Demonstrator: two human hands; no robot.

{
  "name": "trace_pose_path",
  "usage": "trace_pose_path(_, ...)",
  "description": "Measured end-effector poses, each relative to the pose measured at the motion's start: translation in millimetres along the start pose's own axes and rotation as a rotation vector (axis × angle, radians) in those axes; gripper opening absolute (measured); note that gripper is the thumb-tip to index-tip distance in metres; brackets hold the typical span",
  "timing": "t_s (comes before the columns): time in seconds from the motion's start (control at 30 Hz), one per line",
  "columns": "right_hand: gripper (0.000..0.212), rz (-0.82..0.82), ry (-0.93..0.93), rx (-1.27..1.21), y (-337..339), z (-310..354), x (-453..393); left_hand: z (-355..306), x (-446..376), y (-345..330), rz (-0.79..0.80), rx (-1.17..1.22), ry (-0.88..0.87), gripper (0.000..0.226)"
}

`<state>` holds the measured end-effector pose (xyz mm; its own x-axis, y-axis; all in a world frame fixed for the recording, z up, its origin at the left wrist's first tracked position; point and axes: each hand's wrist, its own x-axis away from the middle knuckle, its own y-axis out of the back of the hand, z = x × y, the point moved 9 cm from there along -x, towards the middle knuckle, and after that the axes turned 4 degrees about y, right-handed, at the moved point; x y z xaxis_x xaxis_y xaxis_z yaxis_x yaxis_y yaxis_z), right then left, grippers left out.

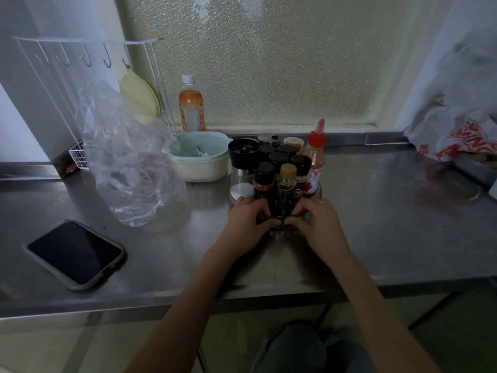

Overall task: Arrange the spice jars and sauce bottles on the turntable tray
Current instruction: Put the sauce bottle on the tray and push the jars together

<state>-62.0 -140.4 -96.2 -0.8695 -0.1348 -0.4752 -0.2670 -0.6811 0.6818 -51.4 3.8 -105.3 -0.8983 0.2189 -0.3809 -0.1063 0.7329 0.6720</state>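
A clear round turntable tray (317, 191) stands on the steel counter, packed with several dark-capped spice jars (278, 158). At its left stands a tall black-topped grinder (243, 154), and at its right a red-capped chili sauce bottle (316, 154). Two jars stand at the front: a black-capped one with an orange band (264, 181) and a tan-capped one (287, 181). My left hand (247, 224) and my right hand (322, 224) both grip the tray's near rim, fingers curled around it below the front jars. The rim between my hands is mostly hidden.
A mint and cream bowl (197, 160) sits left of the tray, a crumpled clear plastic bag (126, 162) beyond it. A phone (75, 254) lies at the near left. An orange drink bottle (191, 106) stands by the window. White plastic bags (457, 125) fill the far right.
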Motion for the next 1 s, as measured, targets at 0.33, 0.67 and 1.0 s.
trace_pose_path(0.33, 0.018, 0.031, -0.043, -0.063, -12, -47, -69, 16, -65, -17, -0.026, -0.025, 0.048, 0.028)
trace_pose_path(0.67, 0.018, 0.098, -0.076, -0.139, -39, -77, -137, 52, -124, -17, -0.029, -0.017, 0.102, 0.027)
trace_pose_path(1.0, 0.020, 0.063, -0.106, -0.233, -49, -97, -155, 67, -137, -21, -0.119, -0.058, 0.075, 0.027)
